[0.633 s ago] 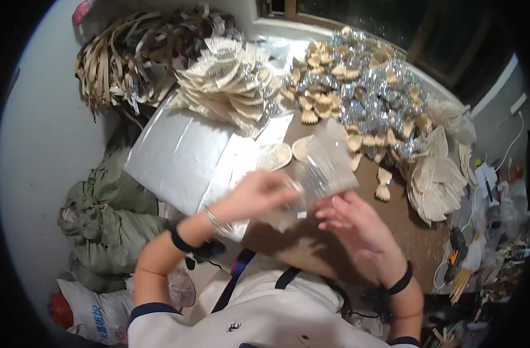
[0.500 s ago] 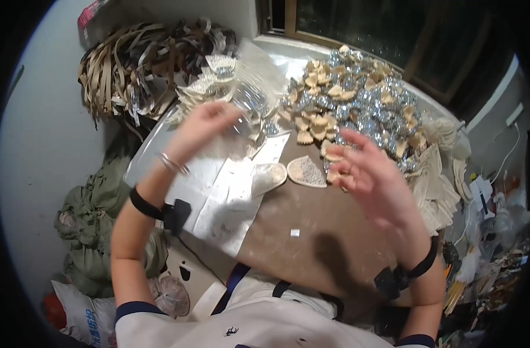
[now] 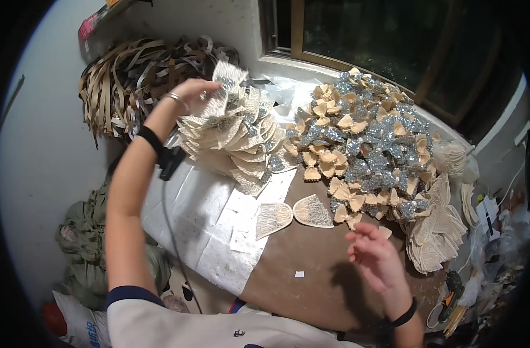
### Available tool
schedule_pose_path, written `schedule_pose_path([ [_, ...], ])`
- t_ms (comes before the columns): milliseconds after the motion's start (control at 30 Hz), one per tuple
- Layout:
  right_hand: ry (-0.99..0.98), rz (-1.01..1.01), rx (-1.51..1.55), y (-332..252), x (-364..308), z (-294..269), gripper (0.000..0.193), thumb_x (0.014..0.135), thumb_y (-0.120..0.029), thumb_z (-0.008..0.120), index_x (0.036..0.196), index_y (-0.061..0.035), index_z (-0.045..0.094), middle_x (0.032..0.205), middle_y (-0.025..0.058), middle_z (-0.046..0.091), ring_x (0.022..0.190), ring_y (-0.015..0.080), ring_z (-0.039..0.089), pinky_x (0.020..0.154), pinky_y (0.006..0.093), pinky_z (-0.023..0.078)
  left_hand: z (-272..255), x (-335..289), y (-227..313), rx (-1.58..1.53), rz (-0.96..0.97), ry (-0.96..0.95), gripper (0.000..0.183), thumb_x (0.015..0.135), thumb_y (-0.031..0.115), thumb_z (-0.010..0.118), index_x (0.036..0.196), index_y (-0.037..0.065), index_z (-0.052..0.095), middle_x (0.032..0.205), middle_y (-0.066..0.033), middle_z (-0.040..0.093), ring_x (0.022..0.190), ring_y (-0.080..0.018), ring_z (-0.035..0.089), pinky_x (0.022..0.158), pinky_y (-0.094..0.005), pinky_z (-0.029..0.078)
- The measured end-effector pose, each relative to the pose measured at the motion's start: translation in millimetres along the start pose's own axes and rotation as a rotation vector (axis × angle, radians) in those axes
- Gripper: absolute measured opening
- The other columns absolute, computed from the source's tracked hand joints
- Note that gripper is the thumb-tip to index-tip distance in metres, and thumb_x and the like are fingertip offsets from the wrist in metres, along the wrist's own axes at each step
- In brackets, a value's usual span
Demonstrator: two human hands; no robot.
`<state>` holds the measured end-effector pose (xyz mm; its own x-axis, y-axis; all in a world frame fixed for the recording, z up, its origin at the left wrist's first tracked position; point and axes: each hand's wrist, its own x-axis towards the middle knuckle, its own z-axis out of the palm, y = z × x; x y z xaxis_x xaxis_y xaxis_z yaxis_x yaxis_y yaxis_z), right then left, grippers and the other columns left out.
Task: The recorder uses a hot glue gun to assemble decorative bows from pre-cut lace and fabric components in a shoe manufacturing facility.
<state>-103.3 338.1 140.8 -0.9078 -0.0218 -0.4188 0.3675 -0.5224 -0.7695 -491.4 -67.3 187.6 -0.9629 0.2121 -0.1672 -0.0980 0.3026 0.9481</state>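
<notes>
My left hand reaches to the far left, its fingers closed at the edge of a cream lace shoe upper with a silver patch, slightly blurred. This piece is above a heap of similar lace uppers, several carrying silver glittery bows. Over the brown part of the table hovers my right hand, fingers loosely bent and apart, with nothing visible in them. Between the hands, two lace uppers lie side by side, their rounded ends touching or nearly so. Beige and silver glitter bows are piled beyond my right hand.
Plain cream lace pieces are stacked at the right edge. A small white square lies on the brown table covering. Strips of brown and grey material hang at the back left. Orange-handled scissors are at the lower right.
My left hand has moved up and left to the back of the lace heap. The right hand has moved lower in the picture. The view has shifted, showing the table lower.
</notes>
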Motion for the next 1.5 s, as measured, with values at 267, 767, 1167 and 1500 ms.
schedule_pose_path([
  [267,0.060,0.142,0.474,100.5,-8.4,-17.7,0.022,0.092,-0.004,0.056,0.114,-0.0049,0.054,0.100,0.0107,0.064,0.081,0.0179,0.061,0.072,0.0299,0.050,72.8,-24.7,-19.5,1.212,0.333,0.702,0.039,0.079,0.035,0.076,0.106,0.009,0.067,0.112,-0.0100,0.064,0.105,-0.0273,0.060,0.092,-0.0458,0.044],
  [767,-0.006,0.020,0.609,143.8,-17.0,-19.5,0.014,0.088,-0.001,0.056,0.101,-0.0058,0.058,0.093,0.0090,0.062,0.077,0.0174,0.058,0.072,0.0313,0.049,264.6,-192.5,-159.0,1.053,0.576,0.048,0.035,0.082,0.021,0.067,0.110,0.002,0.059,0.094,-0.0216,0.066,0.084,-0.0366,0.065,0.075,-0.0408,0.054],
  [1167,-0.235,-0.125,-0.022,81.1,-27.3,0.2,0.028,0.087,-0.015,0.072,0.108,0.0021,0.064,0.099,0.0075,0.069,0.091,0.0149,0.063,0.083,0.0292,0.048,263.0,-341.5,-64.4,-0.209,-0.125,-0.663,0.035,0.095,0.016,0.061,0.123,-0.005,0.060,0.106,-0.0035,0.067,0.093,-0.0069,0.059,0.083,-0.0238,0.049],
  [1500,-0.115,-0.355,-0.358,74.4,-64.5,14.4,0.030,0.080,-0.003,0.075,0.107,0.0004,0.065,0.095,0.0058,0.068,0.085,0.0134,0.064,0.075,0.0275,0.052,296.8,-371.1,-82.2,-0.255,0.193,-0.421,0.020,0.090,0.019,0.069,0.097,0.000,0.066,0.084,-0.0020,0.066,0.082,-0.0064,0.057,0.074,-0.0250,0.047],
])
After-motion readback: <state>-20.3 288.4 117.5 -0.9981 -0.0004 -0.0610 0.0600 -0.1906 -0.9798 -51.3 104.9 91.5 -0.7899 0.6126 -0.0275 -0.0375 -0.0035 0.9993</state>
